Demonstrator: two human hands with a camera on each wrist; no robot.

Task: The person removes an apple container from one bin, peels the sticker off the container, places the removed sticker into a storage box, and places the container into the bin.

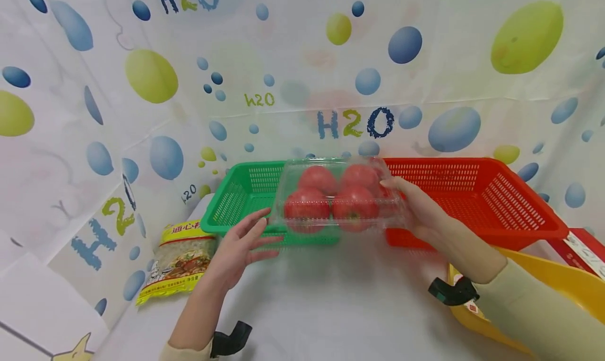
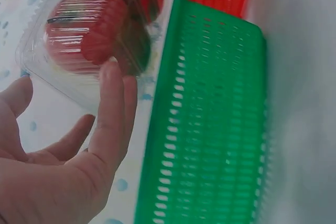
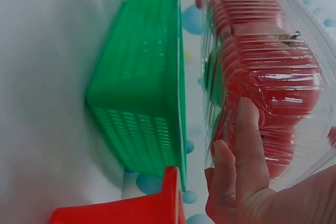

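A clear plastic clamshell box point(image 1: 302, 225) with several red apples point(image 1: 355, 207) is held up in front of the green basket point(image 1: 224, 203). My right hand point(image 1: 420, 206) grips the box's right end, and its fingers press on the plastic in the right wrist view. At the other end my left hand point(image 1: 246, 243) has its fingers spread, the fingertips right at the box's corner. In the left wrist view one finger point(image 2: 107, 108) of that hand overlaps the box's edge, its thumb standing apart. Part of the green basket is hidden behind the box.
To the right of the green basket stands a red basket point(image 1: 477, 219). A yellow basin point(image 1: 543, 269) with packets in it sits at the front right, near a red box point(image 1: 586, 245). On the left a yellow pasta bag point(image 1: 184, 253) leans by the patterned cloth wall point(image 1: 302, 66).
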